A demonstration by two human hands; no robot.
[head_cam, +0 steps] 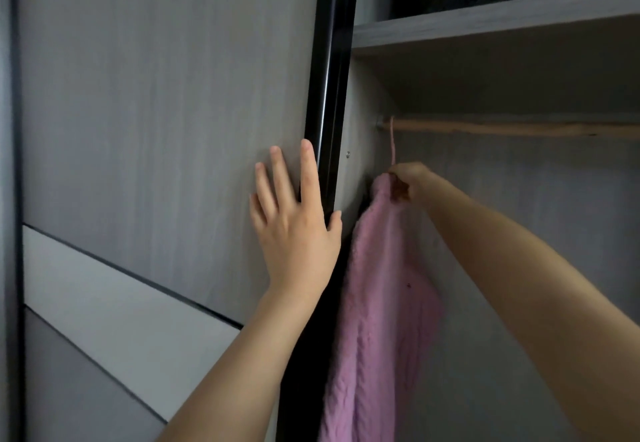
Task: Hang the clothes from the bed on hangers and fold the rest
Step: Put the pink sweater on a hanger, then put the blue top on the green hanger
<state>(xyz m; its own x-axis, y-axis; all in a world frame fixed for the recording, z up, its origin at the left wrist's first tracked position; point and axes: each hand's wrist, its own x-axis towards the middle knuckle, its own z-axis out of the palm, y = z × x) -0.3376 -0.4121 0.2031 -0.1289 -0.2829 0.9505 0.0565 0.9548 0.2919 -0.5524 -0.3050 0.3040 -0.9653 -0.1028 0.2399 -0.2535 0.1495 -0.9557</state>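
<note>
A: Right grip [408, 178]: where do we log the sweater [381, 303]?
B: Hanging just below it. We note fingers pinching the hanger [393, 145] neck, hook up at the rail [519, 128].
A: Left grip [294, 230]?
B: Flat, fingers straight, on the wardrobe door [156, 95]; shelf [485, 24] above.

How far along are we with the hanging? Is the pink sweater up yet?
Done: the pink sweater is on a hanger, its hook seemingly over the rail. In hand: the right hand has its grip on the hanger's neck; the left hand rests flat on the wardrobe door. Left: letting go. The bed and other clothes are out of view, so the remainder is unknown.
</note>
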